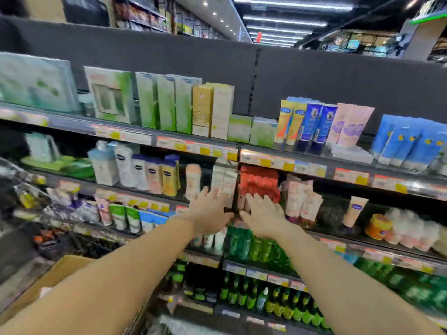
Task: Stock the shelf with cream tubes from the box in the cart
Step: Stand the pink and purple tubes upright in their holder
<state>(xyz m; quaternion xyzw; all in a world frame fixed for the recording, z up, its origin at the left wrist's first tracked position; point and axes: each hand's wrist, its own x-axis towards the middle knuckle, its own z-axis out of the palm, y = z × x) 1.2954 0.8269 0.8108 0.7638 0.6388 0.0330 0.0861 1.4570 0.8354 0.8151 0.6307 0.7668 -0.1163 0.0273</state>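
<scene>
Both forearms reach past the box [60, 274]; left hand [210, 211] and right hand [262, 217], fingers straight, grip empty, press cream tubes [223, 182] beside the red packs [260, 183] — square rows gently.

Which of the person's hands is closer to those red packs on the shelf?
The right hand. Its fingers reach the lower left of the red packs, touching or nearly so. The left hand is off to their left, in front of the white tubes.
</scene>
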